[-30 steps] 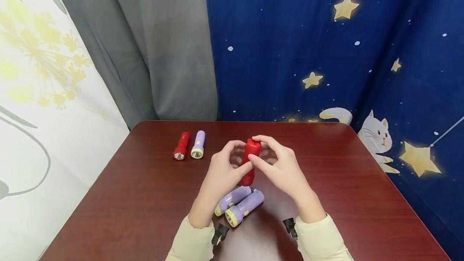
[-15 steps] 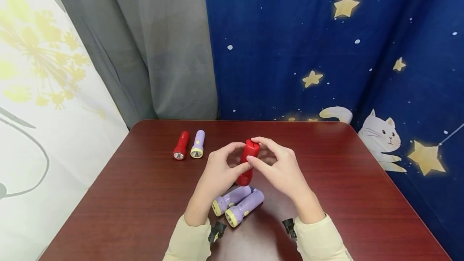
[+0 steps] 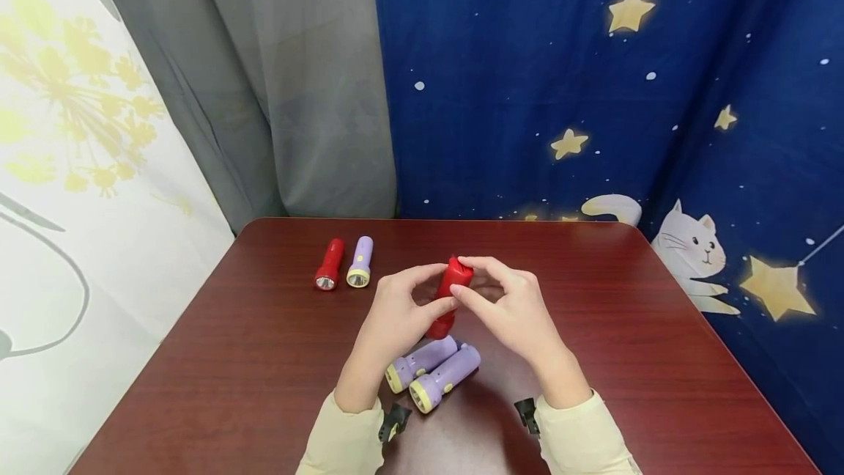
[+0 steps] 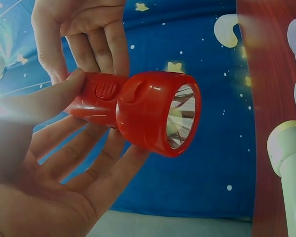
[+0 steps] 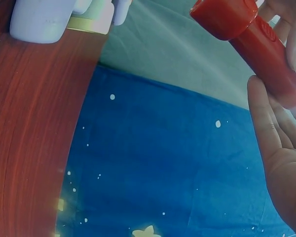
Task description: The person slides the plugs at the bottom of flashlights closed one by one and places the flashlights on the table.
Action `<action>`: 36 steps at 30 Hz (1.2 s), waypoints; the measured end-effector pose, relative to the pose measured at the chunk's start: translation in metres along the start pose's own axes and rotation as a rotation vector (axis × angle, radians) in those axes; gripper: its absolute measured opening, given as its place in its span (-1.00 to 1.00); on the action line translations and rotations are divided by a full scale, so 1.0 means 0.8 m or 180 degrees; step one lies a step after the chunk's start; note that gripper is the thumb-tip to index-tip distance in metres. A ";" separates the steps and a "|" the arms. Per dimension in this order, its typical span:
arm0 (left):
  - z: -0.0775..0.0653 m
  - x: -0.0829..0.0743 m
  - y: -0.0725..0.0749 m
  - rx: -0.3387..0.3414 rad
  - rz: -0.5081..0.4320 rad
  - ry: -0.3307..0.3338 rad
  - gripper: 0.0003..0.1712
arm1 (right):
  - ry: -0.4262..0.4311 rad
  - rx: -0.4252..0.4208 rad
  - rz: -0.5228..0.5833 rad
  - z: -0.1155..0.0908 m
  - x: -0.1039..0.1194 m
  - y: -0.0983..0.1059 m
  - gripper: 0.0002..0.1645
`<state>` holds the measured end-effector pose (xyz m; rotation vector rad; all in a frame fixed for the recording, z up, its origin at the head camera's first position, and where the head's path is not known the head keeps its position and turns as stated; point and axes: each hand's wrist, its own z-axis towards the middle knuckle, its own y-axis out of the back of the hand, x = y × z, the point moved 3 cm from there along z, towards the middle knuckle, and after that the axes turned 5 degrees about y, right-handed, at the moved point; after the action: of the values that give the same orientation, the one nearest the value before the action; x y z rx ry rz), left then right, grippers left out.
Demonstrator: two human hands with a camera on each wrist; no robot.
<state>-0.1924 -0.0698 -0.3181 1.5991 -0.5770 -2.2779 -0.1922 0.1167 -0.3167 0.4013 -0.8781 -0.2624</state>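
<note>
Both hands hold a red flashlight point(image 3: 455, 275) above the table, its lamp end tipped down toward the person. My left hand point(image 3: 404, 314) grips it between thumb and fingers from the left side. From the right, my right hand point(image 3: 511, 306) pinches the tail end with thumb and forefinger. In the left wrist view the flashlight's clear lens and ridged slide switch point(image 4: 106, 90) show. Just below the hands lie two purple flashlights with yellow rims, the nearer one point(image 3: 448, 378) and the farther one point(image 3: 422, 362), side by side on the tabletop.
Toward the back left of the brown table point(image 3: 264, 358), another red flashlight point(image 3: 330, 264) and a purple flashlight point(image 3: 360, 261) lie side by side, lenses facing the person. A blue star-patterned curtain point(image 3: 501, 94) and a grey curtain point(image 3: 323, 94) hang behind the table's far edge.
The held red flashlight has shifted slightly left, its lamp end swinging left and its tail dipping a little. My left hand has moved slightly left; the right hand has barely moved.
</note>
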 end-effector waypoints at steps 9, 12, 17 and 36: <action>-0.003 -0.003 -0.002 -0.0160 0.0299 -0.0255 -0.46 | -0.0077 0.0021 0.0147 0.001 0.004 0.003 -0.67; -0.004 -0.005 -0.002 -0.0238 0.0417 -0.0360 -0.46 | -0.0090 0.0019 0.0150 0.002 0.006 0.004 -0.71; -0.003 -0.006 -0.002 -0.0336 0.0510 -0.0419 -0.45 | -0.0050 -0.0024 0.0134 0.004 0.006 0.003 -0.74; -0.005 -0.007 -0.001 -0.0373 0.0526 -0.0413 -0.42 | 0.0142 -0.0120 0.0080 0.003 0.014 0.001 -0.76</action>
<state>-0.1867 -0.0668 -0.3152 1.3069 -0.5725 -2.2587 -0.1874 0.1128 -0.3072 0.3595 -0.8329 -0.2458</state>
